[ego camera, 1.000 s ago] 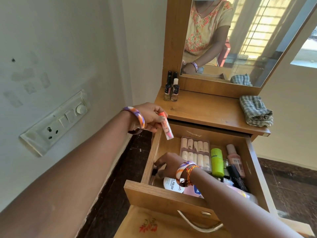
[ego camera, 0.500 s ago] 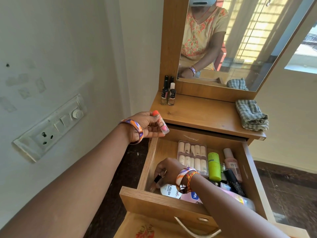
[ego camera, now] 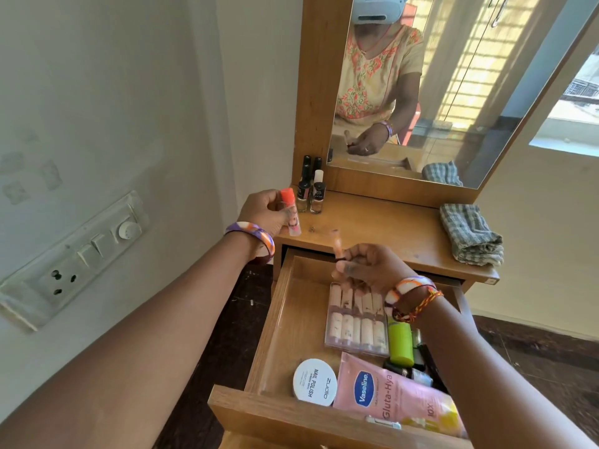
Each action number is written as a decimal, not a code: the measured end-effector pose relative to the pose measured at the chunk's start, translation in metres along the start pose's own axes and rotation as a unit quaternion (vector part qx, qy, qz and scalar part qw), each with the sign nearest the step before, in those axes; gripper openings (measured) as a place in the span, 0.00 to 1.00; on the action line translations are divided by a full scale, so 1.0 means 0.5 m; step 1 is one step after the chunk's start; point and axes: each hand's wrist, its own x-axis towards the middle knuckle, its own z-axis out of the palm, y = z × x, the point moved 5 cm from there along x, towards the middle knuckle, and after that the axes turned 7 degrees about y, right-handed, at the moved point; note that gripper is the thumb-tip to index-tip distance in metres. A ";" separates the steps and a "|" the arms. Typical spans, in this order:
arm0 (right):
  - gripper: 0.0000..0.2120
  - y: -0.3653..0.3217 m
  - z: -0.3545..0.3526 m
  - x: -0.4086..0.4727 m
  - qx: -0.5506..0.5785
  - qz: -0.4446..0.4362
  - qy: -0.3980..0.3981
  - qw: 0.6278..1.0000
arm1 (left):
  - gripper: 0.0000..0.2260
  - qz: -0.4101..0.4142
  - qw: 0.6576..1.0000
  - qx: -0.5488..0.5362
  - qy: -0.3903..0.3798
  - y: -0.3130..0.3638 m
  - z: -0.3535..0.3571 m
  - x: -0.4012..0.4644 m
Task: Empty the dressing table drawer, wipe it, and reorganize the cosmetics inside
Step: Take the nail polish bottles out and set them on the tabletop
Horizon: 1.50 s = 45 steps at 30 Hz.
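The wooden drawer [ego camera: 275, 322] stands pulled out under the dressing table top [ego camera: 382, 231]. My left hand [ego camera: 265, 210] grips an orange-capped lip balm tube [ego camera: 290, 212] upright at the top's left edge. Above the drawer's back, my right hand [ego camera: 372, 267] is closed on a small blurred cosmetic stick [ego camera: 338, 247]. Inside the drawer lie a clear case of nail tips [ego camera: 356, 322], a green bottle [ego camera: 401, 343], a white nail polish remover tub [ego camera: 315, 382] and a pink Vaseline tube [ego camera: 395, 398].
Nail polish bottles [ego camera: 311, 189] stand at the table top's back left, below the mirror [ego camera: 453, 92]. A folded checked cloth [ego camera: 470, 234] lies on the right. A wall with a switch plate [ego camera: 81, 257] runs close along the left.
My left hand rose with the lip balm from the drawer's edge to the table top. My right hand came up out of the drawer's front left corner holding a small stick.
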 end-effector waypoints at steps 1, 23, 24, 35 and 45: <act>0.06 -0.003 -0.003 0.011 0.035 0.010 0.016 0.999 | 0.11 0.025 0.999 0.021 0.010 0.005 0.003 0.007; 0.10 -0.064 0.037 0.175 -0.189 -0.042 0.228 0.954 | 0.17 0.139 0.966 0.192 0.103 -0.033 0.071 0.090; 0.10 -0.064 0.037 0.175 -0.189 -0.041 0.233 0.953 | 0.17 0.134 0.967 0.191 0.105 -0.038 0.071 0.089; 0.07 -0.076 0.015 0.143 -0.110 -0.055 0.267 0.956 | 0.13 0.101 0.978 0.162 0.084 -0.061 0.073 0.091; 0.10 -0.138 -0.045 0.113 -0.175 -0.091 0.249 0.948 | 0.14 0.097 0.979 0.149 0.103 -0.072 0.077 0.089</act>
